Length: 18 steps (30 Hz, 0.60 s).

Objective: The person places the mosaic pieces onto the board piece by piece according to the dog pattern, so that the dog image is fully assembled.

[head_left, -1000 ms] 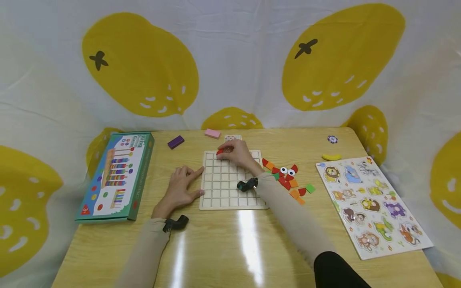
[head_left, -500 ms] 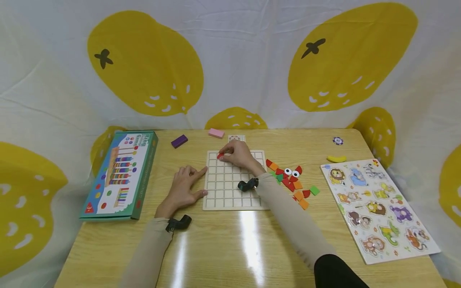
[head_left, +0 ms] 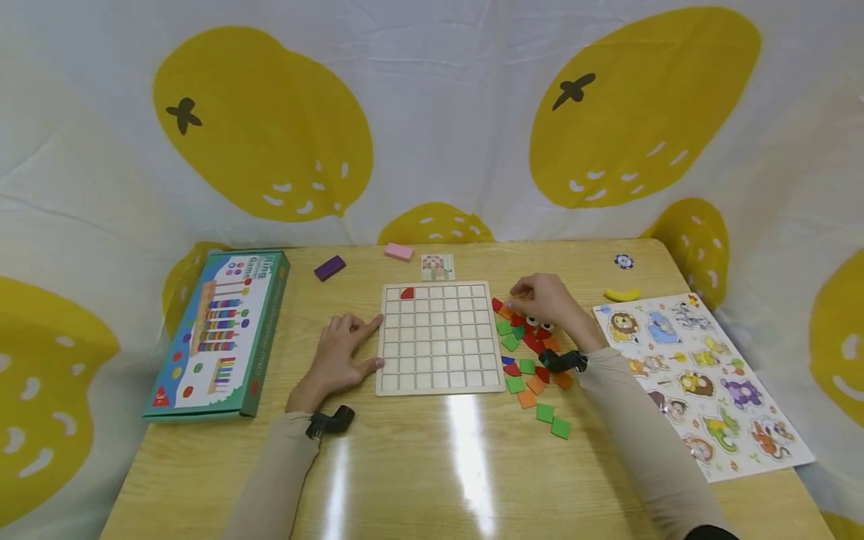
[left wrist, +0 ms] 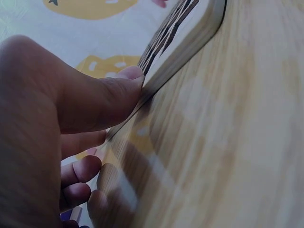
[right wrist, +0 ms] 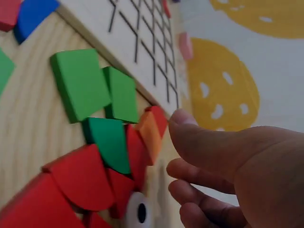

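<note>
Blocks (head_left: 527, 366) crowd beside the board (head_left: 442, 337), some screened by the right hand (head_left: 545, 298), whose grip can't be told; the left hand (head_left: 337, 352), relaxed, touches the board's edge.

"Ring" and "Game" on green box (head_left: 214, 334).

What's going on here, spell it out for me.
A person's left hand touches the left edge of a grid board. The right hand is over loose pieces to the board's right. Just one red piece lies on the board, top row, second cell from the left.
</note>
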Available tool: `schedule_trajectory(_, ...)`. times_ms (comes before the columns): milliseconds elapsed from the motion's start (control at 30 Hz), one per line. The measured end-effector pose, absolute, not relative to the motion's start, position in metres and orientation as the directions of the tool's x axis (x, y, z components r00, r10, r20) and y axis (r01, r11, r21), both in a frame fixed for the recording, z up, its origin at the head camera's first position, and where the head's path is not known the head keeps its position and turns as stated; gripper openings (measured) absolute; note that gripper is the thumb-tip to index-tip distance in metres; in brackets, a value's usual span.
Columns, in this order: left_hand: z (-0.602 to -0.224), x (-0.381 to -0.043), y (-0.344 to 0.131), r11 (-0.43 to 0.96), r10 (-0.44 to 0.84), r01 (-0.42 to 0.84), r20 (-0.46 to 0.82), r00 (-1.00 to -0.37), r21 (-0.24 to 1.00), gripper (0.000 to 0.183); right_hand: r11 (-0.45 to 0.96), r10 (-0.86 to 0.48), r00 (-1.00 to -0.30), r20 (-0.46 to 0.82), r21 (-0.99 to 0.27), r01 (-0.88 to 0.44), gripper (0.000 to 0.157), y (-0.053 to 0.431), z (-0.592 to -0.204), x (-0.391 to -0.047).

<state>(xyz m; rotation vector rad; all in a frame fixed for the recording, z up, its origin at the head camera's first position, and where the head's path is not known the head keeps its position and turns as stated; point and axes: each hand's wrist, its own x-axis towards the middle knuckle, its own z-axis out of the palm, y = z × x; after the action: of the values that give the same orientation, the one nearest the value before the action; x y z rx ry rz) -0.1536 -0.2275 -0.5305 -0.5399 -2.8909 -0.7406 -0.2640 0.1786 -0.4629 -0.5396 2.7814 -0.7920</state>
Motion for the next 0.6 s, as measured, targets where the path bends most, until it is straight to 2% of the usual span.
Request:
schedule_trajectory(200, -0.532, -0.155, -0.231, 0.825, 0.311, 0.358, 0.178, -0.934, 0.437, 0.079, 0.798, -0.411, -0.9, -0.149, -0.535, -0.276, 0.03, 0.174, -0.476, -0.26)
schedule_trajectory(367, -0.533, -0.155, -0.229, 0.832, 0.309, 0.354, 0.174, -0.935, 0.426, 0.078, 0.754, -0.402, -0.907, -0.125, -0.607, -0.251, 0.025, 0.174, -0.47, -0.261)
schedule_trajectory(500, -0.531, -0.154, -0.227, 0.828, 0.31, 0.355, 0.172, -0.935, 0.434, 0.078, 0.62, -0.411, -0.911, -0.026, -0.741, -0.258, 0.027, 0.164, -0.463, -0.267)
schedule_trajectory(600, -0.529, -0.154, -0.228, 0.828, 0.307, 0.352, 0.173, -0.936, 0.437, 0.078, 0.493, -0.386, -0.921, 0.046, -0.834, -0.248, 0.028, 0.14, -0.467, -0.275)
